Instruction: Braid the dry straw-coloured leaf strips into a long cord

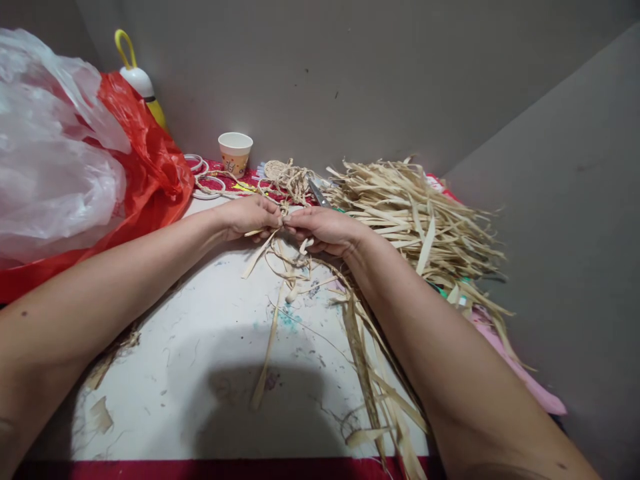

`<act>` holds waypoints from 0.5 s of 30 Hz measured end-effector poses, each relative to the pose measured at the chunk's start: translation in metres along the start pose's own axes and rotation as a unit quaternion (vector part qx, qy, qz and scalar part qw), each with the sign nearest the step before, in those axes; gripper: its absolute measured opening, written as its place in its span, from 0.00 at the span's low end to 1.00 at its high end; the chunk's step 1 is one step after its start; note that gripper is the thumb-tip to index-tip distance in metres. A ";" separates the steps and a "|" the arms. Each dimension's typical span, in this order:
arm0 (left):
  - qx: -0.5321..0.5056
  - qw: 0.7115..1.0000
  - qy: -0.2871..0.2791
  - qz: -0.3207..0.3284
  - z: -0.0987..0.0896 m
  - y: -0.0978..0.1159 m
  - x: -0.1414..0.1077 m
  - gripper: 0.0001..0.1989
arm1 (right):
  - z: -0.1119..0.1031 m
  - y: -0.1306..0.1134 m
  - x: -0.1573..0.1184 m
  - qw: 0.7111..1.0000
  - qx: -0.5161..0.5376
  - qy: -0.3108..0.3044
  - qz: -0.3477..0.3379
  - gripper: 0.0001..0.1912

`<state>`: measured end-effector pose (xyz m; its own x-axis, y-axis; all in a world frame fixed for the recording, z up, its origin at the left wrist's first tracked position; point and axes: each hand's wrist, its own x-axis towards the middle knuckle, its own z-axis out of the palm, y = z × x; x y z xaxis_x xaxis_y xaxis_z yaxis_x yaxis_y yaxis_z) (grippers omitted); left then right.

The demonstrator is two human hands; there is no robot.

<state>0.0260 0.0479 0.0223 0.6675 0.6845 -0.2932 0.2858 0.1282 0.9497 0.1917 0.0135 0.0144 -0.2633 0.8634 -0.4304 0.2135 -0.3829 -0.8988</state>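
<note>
Both of my hands meet over the far part of the white tabletop, fingertips nearly touching. My left hand pinches a pale dried straw strip, whose loose end slants down toward me. From the other side, my right hand is closed on the same strips, with a short curled end showing below its fingers. The exact spot where the strips cross is hidden by the fingers. A braided straw cord runs up behind the fingertips. Thin loose strands hang and lie just below the hands.
A large bundle of dried straw lies at the right, with scissors beside it. Behind the hands stand a paper cup and coiled braid. White and red plastic bags fill the left. Long strips lie near my right forearm.
</note>
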 end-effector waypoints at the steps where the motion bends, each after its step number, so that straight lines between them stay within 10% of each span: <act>1: 0.010 1.000 0.002 0.003 0.000 0.000 0.000 0.14 | 0.001 0.000 0.001 1.000 0.006 0.006 0.001 0.12; 15: 0.232 0.966 0.112 0.008 0.005 0.010 -0.009 0.13 | 0.022 0.003 0.006 0.986 -0.073 0.152 -0.002 0.10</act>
<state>0.0260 0.0399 0.0336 0.5236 0.8285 -0.1986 0.5895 -0.1840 0.7866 0.1700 0.0102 0.0075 0.0245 0.9316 -0.3627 0.3519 -0.3476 -0.8691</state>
